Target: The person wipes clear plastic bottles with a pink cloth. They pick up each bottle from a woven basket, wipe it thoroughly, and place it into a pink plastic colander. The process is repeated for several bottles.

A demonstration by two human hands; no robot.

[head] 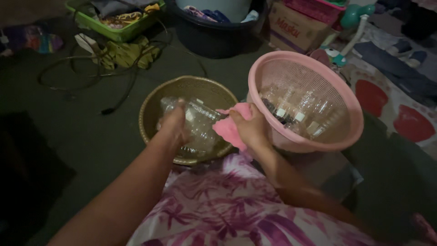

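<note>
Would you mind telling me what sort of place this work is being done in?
Probably the floor of a home, dimly lit. A green crate of clothes, a dark tub and a patterned mat lie about, while the left hand holds a clear bottle over a brown basket.

Seen from above: left hand (175,123) closed around a clear plastic bottle (198,123), held over a round brown woven basket (150,109) containing more clear bottles. Right hand (250,127) gripping a pink cloth (230,127), pressed against the bottle's end. Just to the right, touching the cloth hand, a pink mesh basket (346,91) tilted toward the viewer, filled with clear bottles. In the foreground, purple-and-white patterned fabric (227,205) over the lap. Behind, on the dark floor: black cable (123,98), green tray (114,29), dark tub (214,36), cardboard box (291,29).
</note>
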